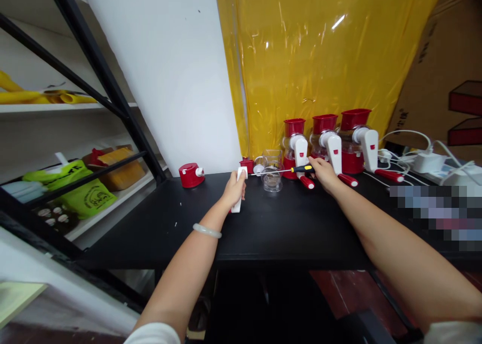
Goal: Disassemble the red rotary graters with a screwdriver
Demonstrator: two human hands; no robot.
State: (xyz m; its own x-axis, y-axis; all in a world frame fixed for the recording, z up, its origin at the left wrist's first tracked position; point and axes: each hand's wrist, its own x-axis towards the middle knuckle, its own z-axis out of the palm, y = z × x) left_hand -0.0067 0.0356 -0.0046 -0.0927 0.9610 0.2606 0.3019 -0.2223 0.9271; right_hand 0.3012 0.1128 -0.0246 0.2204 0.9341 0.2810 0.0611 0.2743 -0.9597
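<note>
Two bare hands meet over a black counter point(188, 223), joined by a single tool. The left hand point(235, 186) is closed around a white crank arm point(237, 206), held up on a tilt, likely so that its upper end faces the screwdriver point(300, 168). The right hand point(321, 172) grips that tool by its black-and-yellow handle and holds it nearly level, apparently to line the shaft up with the crank arm; whether the tip touches is too small to tell. (A pale bangle point(207, 231) circles the left wrist.)

By the count: one screwdriver, one crank arm in hand and three assembled red-and-white machines point(356, 140) in a row, beyond and around the right hand, probably set back to leave working room in front. Each has one red hopper and one white crank of its own. One red base point(192, 176) stands alone to the left of the left hand. Between the hands and a little behind them sit clear plastic parts point(271, 181), overlapping too much to number, and one white round fitting point(259, 164). White cables point(410, 133) lie past the right hand.
</note>
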